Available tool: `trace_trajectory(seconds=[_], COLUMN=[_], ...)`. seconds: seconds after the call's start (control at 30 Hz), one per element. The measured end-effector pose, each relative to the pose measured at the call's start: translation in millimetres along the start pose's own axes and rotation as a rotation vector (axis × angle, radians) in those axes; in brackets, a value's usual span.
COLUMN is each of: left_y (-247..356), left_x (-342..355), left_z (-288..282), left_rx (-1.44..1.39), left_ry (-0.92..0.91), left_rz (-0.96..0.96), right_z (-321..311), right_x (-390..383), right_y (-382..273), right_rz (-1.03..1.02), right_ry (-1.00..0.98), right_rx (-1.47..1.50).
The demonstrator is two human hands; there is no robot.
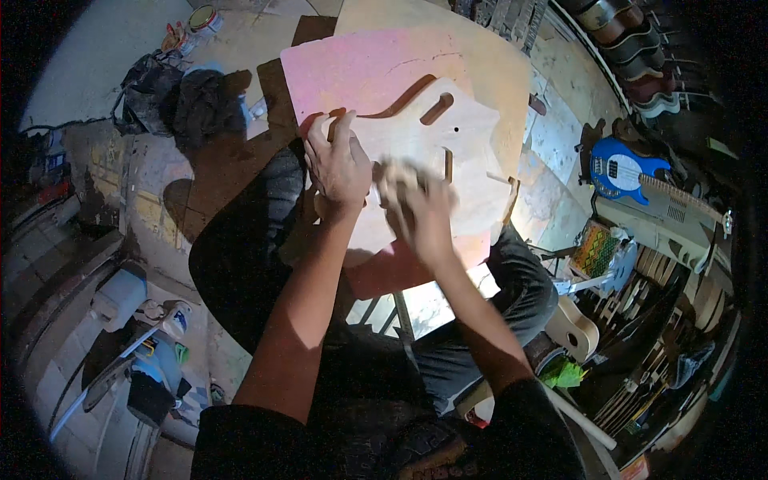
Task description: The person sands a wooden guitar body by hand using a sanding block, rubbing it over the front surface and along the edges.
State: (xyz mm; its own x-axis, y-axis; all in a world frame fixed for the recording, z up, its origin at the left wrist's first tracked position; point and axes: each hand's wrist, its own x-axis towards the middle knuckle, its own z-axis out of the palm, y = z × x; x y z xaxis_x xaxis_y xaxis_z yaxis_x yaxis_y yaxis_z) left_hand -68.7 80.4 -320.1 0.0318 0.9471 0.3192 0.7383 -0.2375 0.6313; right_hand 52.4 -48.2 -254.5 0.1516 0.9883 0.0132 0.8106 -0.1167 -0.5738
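Note:
A pale, unfinished wooden guitar body (408, 140) with cut-out slots and a small dark hole lies flat in front of me. My left hand (340, 164) rests on its left part, fingers spread and slightly bent, the tips near the far edge. Over the middle of the wood, my right hand (424, 208) is smeared by motion. Its fingers are closed around a pale tan pad (398, 178) pressed against the surface; blur hides what kind of pad it is. Beneath the body is a pink board (344, 68).
A larger tan board (504, 88) lies under the pink one. Dark bags (152, 92) and an open can (205, 19) sit at far left. To the right are a blue electric guitar (620, 170), an acoustic guitar body (572, 328) and stacked wooden pieces (640, 372). A white container (120, 298) stands at left.

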Motion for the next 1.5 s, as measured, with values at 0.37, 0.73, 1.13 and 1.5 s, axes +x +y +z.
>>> trace_trajectory(seconds=[0.37, 0.73, 1.13, 1.5], left_y=[1.3, 1.0, 6.4, 4.3], left_x=[-0.3, -1.5, 0.1, -2.7], left_z=[-2.1, 3.4, 1.7, 1.4], left_rx=[-0.066, -0.030, 0.015, -0.002], left_ry=[-0.030, 0.015, -0.007, -0.038], left_rz=[0.013, 0.013, 0.022, 0.026], right_z=[8.4, 4.1, 20.6, 9.6], right_x=[46.5, 61.7, 77.9, 80.8], right_y=[1.1, -11.9, -0.8, 1.3], right_rz=[0.000, 0.087, 0.097, 0.212], right_ry=[0.152, 0.158, 0.270, 0.240], right_rx=[-0.097, -0.094, -0.035, -0.111])
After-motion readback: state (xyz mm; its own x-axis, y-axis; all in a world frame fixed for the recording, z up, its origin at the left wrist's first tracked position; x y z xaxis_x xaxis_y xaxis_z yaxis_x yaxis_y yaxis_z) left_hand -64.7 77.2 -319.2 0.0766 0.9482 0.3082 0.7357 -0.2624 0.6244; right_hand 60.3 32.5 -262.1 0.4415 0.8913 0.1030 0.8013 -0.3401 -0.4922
